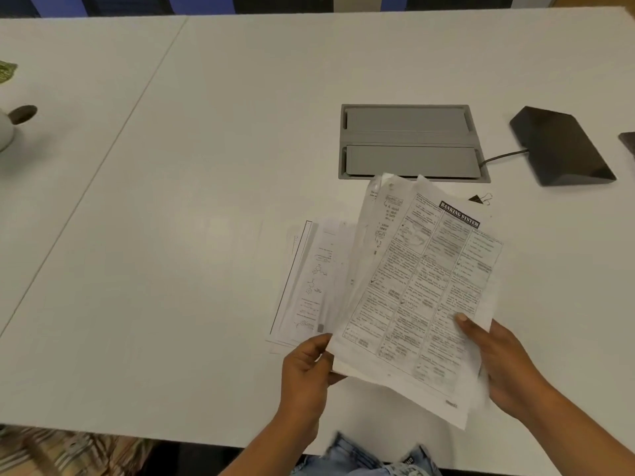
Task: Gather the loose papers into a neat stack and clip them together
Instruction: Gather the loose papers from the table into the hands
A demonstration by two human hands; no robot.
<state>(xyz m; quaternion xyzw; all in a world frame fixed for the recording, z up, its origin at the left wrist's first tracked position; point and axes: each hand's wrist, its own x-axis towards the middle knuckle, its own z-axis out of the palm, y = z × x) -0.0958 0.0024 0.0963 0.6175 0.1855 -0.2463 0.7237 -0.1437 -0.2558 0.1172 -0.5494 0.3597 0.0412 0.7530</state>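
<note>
Both hands, left [305, 369] and right [505, 365], grip the fanned white printed papers [422, 286] by their near edges. Best to tap them square on the white tabletop [206, 166]; the small black binder clip [479, 198] waits just beyond the papers.

A grey cable hatch [410, 142] is set into the white bench [206, 201]. A black wedge-shaped device [560, 146] lies right of it, its cord [501, 155] reaching the hatch. A white mug [5, 130] stands far left.

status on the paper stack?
Left hand and right hand both gripping papers, fanned, not squared. Binder clip untouched on table beyond the sheets. Nothing in the way.
</note>
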